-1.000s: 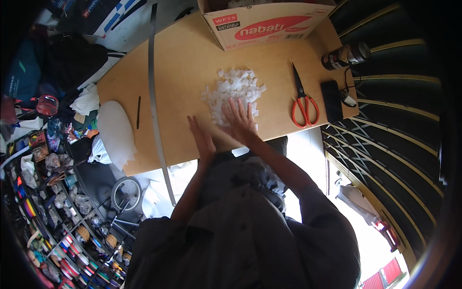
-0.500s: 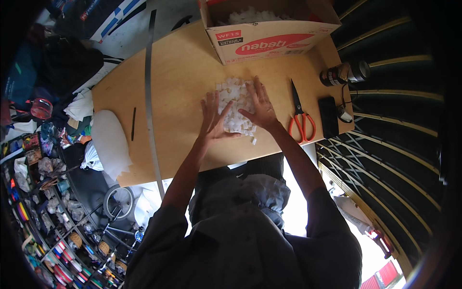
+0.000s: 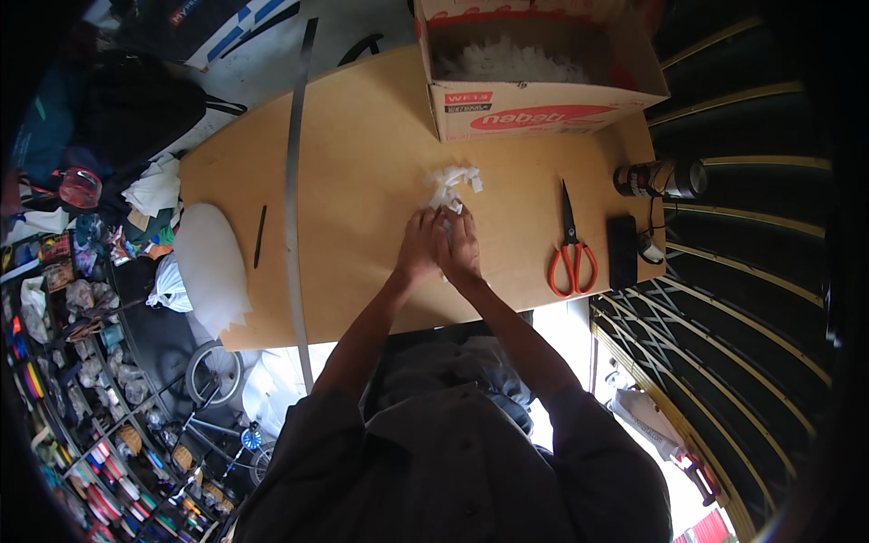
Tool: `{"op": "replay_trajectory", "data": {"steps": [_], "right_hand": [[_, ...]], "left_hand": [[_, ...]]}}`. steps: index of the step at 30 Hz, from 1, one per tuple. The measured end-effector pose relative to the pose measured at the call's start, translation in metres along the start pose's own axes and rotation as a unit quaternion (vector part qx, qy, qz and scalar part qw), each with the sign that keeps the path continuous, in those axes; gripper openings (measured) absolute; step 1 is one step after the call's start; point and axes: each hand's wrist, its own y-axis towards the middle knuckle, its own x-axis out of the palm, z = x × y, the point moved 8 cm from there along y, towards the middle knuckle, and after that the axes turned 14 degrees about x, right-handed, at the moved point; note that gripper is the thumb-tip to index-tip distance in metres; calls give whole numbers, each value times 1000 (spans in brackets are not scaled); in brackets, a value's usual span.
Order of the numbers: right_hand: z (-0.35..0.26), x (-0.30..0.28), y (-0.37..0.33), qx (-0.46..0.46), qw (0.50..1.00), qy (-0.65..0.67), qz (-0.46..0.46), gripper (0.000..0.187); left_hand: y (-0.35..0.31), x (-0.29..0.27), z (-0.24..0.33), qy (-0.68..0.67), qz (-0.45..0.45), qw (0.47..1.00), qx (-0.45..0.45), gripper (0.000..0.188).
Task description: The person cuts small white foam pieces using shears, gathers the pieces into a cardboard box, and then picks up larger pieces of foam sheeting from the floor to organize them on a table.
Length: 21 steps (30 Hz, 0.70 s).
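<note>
A small heap of white cut pieces [image 3: 457, 179] lies near the middle of the wooden table. My left hand [image 3: 419, 249] and my right hand [image 3: 460, 246] are brought together at its near side, fingers bent inward around some of the pieces. A bit of white shows between the hands; the rest of what they enclose is hidden under the fingers. To the right of my hands lie scissors [image 3: 571, 264] with orange handles and dark blades, pointing away from me.
A cardboard box [image 3: 543, 116] holding white scraps [image 3: 516, 63] stands at the table's far right. A dark can [image 3: 659, 178] and a black flat object [image 3: 622, 252] sit on the right. Leftward lie a long metal strip [image 3: 292, 181], a thin dark stick [image 3: 261, 237] and a white sheet [image 3: 210, 262].
My hands were spread flat on either side of the white pieces. They have come together, gathering the pieces into a narrower heap. The view has also shifted slightly.
</note>
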Motion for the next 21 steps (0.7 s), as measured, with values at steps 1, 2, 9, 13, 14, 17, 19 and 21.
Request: {"op": "replay_trajectory", "data": {"steps": [1,2,9,13,14,17,19,21], "right_hand": [[1,0,0,15,1000,11,12,35],[1,1,1,30,999,21,23,33],[-17,-19,10,85,990,6,116,22],[-54,-49,19,151,983,40,95,21],[-74,-61,23,135,984,58,99,22],[-129,-102,46,71,984,106,122,24],[-155,-127,73,13,980,133,148,25],[-168,-153,109,-5,972,151,178,27]], "left_hand": [[3,-5,0,0,27,1000,6,47],[4,-4,-6,-31,17,999,-15,46],[13,-54,1,-126,119,985,17,45],[38,-118,17,-131,127,983,30,46],[46,-134,20,-137,129,982,34,46],[80,-180,21,-90,118,987,59,51],[115,-209,17,-45,154,984,78,51],[155,-239,13,0,183,978,101,51]]}}
